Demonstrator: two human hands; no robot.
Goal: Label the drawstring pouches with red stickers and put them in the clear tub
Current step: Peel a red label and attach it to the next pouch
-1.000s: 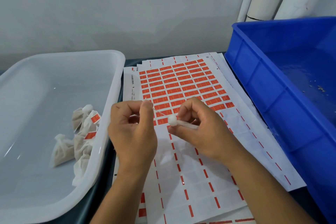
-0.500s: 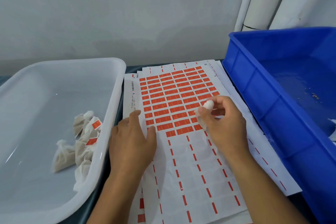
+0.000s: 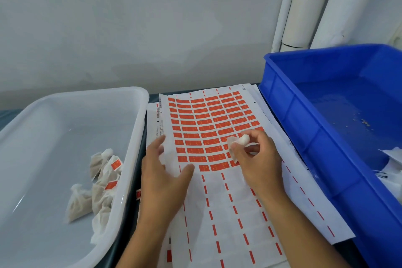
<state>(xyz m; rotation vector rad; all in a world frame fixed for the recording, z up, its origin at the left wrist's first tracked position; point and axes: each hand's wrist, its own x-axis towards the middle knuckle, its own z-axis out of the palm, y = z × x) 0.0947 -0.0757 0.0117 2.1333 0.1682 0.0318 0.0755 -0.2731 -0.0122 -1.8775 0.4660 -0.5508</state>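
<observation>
Hands work over a sheet of red stickers (image 3: pixel 208 128) at centre frame, mid-way through labelling a drawstring pouch. The right hand (image 3: pixel 254 159) pinches a small white pouch (image 3: pixel 240 141) in curled fingers, holding it just above the lower rows of stickers. The left hand (image 3: pixel 163 172) lies flat, fingers straight, pressing the sheet's left edge to the bench (image 3: pixel 142 150). Several finished pouches (image 3: pixel 102 183), some showing red labels, sit in the clear tub (image 3: pixel 139 115) at lower left; a blue crate (image 3: pixel 304 137) stands at right. The step in hand appears to be picking a sticker. The next move likely calls for peeling one label free from the bottom row while the sheet is held down, then pressing it onto the pouch.
</observation>
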